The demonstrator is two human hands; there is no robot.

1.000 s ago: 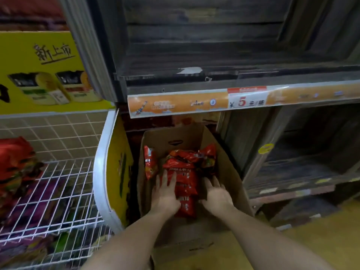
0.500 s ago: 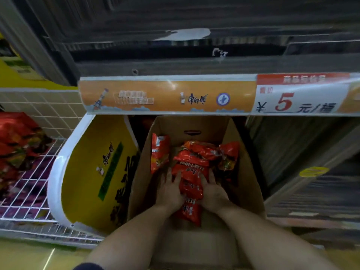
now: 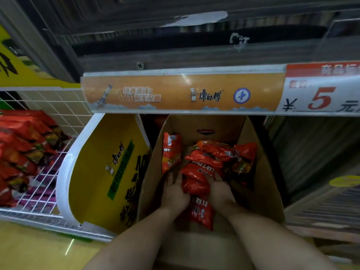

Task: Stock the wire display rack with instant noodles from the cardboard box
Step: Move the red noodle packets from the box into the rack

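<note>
The cardboard box (image 3: pixel 259 184) stands open on the floor under a wooden shelf, pushed up against the end of the wire display rack (image 3: pixel 39 193). Both bare arms reach down into it. The left hand (image 3: pixel 174 192) and the right hand (image 3: pixel 221 190) clamp a bundle of red noodle packets (image 3: pixel 196 182) from either side, each grip closed on the bundle's edge. The packets' dark lettering faces away and is too blurred to read. One loose packet (image 3: pixel 171 151) leans upright against the box's left wall, and more lie heaped at the back right.

An orange shelf strip (image 3: pixel 175 92) runs above the box, printed with the brand 康师傅 beside a round blue badge. Next to it on the right, a white price tag (image 3: pixel 319 96) with a red header reads "¥ 5 元". The rack's yellow side panel (image 3: pixel 101 172) carries the same 康师傅 mark in black above larger black characters. Stacked red packets (image 3: pixel 21 145) already sit on the rack's white wire shelf.
</note>
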